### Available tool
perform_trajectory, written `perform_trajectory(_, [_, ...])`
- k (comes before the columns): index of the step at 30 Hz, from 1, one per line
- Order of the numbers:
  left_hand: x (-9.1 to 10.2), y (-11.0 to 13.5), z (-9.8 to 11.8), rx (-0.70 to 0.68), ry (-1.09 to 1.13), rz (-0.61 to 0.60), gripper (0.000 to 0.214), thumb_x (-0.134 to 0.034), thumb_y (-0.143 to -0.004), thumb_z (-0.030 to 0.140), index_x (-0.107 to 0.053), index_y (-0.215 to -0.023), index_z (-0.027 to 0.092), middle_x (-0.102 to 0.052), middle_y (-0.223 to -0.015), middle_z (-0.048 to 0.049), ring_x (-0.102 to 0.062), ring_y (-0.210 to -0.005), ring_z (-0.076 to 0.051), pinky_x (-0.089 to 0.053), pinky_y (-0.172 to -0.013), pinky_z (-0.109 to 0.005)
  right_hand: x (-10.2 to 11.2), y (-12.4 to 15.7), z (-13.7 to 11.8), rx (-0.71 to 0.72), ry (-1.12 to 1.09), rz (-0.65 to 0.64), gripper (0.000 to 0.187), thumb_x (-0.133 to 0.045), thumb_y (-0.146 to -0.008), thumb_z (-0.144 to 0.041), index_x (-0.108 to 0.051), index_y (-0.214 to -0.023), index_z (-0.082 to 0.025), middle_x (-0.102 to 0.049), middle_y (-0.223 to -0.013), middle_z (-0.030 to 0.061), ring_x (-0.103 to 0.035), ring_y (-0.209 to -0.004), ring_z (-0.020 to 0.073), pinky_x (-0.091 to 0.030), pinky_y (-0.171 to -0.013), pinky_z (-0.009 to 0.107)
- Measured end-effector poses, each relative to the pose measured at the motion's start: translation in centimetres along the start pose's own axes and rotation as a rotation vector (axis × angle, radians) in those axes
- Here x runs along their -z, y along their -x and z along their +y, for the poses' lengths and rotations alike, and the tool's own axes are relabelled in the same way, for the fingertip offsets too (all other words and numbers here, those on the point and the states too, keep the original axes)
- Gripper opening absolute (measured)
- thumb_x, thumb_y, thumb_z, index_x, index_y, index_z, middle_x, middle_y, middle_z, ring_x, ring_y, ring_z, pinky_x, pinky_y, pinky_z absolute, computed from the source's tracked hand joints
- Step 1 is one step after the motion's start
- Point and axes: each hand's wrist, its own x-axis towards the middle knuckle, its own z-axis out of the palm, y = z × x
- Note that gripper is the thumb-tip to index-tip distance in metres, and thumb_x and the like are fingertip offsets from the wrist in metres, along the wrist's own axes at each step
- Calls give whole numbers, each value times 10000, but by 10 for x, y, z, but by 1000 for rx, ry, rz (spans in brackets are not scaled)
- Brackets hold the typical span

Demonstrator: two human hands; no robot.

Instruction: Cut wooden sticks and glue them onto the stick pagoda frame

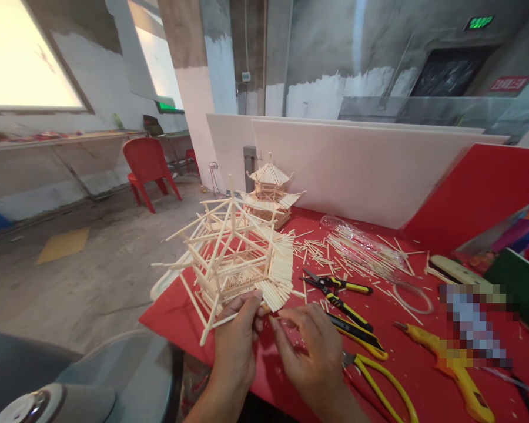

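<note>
An unfinished pagoda model (229,247) of pale wooden sticks stands at the front of the red tabletop, its upper frame open and part of its lower roof covered with sticks laid side by side. My left hand (238,335) is closed at the near edge of that roof, thumb and fingers pinching it by the corner. Just right of it, my right hand (311,341) is closed in a pinch below the roof edge. Whatever lies between its fingertips is too small to make out. Behind stands a second stick pagoda (271,185) with a fuller roof.
Right of my hands lie black-and-yellow pliers (344,296), a utility knife (357,335), yellow-handled cutters (385,382) and a yellow glue gun (454,364). Loose sticks surround a plastic bag of sticks (365,247). White boards (357,170) stand behind; a round stool (123,376) is at left.
</note>
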Motion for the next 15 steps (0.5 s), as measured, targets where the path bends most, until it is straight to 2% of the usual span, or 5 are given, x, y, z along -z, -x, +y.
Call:
perform_trajectory(7, [0, 1, 0, 2, 4, -10, 270, -788, -630, 353, -615, -597, 148, -559, -503, 29, -408, -405, -48, -246, -385, -159, -2, -4, 0, 18, 43, -13, 132, -631, -879, -161, -649, -1005, -195, -630, -775, 28, -573, -695, 147, -458, -664, 286])
perform_trajectory(15, [-1, 2, 2, 3, -5, 7, 273, -796, -609, 362, -627, -603, 148, -569, -501, 24, -420, -405, -49, -261, -395, -157, -5, -5, 5, 50, 43, -8, 113, -610, -876, -145, -673, -951, -202, -602, -772, 21, -558, -708, 144, -438, -648, 281])
